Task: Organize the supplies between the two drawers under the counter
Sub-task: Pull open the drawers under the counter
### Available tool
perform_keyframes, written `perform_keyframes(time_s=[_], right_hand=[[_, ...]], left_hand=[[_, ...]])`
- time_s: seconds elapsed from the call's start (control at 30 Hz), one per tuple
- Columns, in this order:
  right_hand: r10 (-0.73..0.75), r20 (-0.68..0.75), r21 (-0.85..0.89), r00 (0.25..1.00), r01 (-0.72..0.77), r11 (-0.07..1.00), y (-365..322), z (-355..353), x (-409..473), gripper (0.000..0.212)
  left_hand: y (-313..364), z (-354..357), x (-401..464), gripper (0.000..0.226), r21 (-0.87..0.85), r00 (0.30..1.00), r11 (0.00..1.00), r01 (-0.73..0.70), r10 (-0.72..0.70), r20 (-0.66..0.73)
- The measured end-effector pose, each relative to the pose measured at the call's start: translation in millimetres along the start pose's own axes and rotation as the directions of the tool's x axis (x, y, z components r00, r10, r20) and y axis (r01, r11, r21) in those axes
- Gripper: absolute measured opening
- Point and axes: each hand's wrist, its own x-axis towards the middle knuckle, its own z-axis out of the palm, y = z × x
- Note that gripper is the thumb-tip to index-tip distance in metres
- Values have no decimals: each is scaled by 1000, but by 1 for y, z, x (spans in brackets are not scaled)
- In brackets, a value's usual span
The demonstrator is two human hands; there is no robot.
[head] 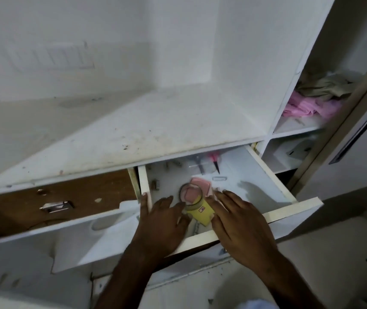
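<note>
Two drawers stand pulled out under the white counter [133, 130]. The right drawer [298, 200] has a white floor and holds a yellow pad [202, 210], a pink pad [200, 186] and a clear tape roll [186, 194] lying over them. My left hand [162, 221] reaches into this drawer with straight fingers touching the tape roll and the yellow pad's left side. My right hand [238, 221] lies flat at the pads' right side, fingertips against the pink pad. The left drawer [71, 221] has a brown floor with a metal clip [55, 206] on it.
At the back of the right drawer lie scissors [199, 163], a red pen [215, 162] and small metal bits. An open shelf unit to the right holds pink and beige cloths [316, 94]. A switch panel [51, 56] sits on the wall above the counter.
</note>
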Motion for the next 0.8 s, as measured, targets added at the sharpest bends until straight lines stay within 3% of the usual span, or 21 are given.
perform_keyframes(time_s=[0.23, 0.47, 0.6, 0.8], right_hand=[[-3, 77, 71, 997, -3, 997, -5, -18, -47, 44], [-46, 108, 96, 993, 36, 995, 2, -20, -89, 50], [-75, 103, 128, 992, 61, 990, 0, -25, -96, 64], [-176, 22, 263, 984, 165, 951, -24, -47, -54, 47]], left_hand=[[24, 9, -50, 76, -6, 995, 996, -87, 87, -47], [43, 23, -91, 58, -53, 995, 994, -98, 97, -28], [47, 41, -103, 44, 10, 983, 996, -91, 92, -161], [46, 34, -100, 55, 3, 982, 999, -46, 46, -183]])
